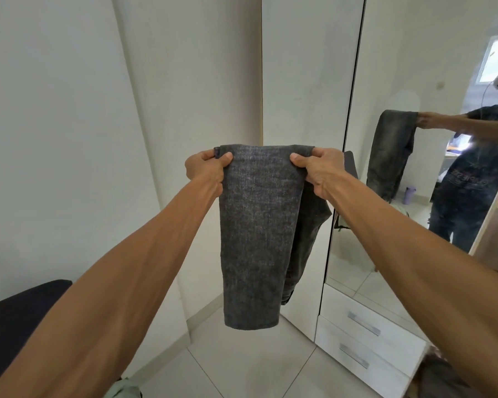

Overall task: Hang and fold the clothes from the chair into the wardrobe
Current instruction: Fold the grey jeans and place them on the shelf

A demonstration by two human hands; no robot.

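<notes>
Denim, dark grey, clamped under thumbs and curled fingers of left hand and right hand at both top corners: jeans, doubled over, hanging free in mid-air before the wardrobe, chair lower left. Judged weighty, limp, non-slippery; best held along the top fold.

The place is a bedroom in a home. Just right of the right hand stands a white wardrobe with a full-length mirror door and two metal-handled drawers beneath. Plain white walls rise behind the left hand. Pale floor tiles and a dark chair lie below it.
</notes>
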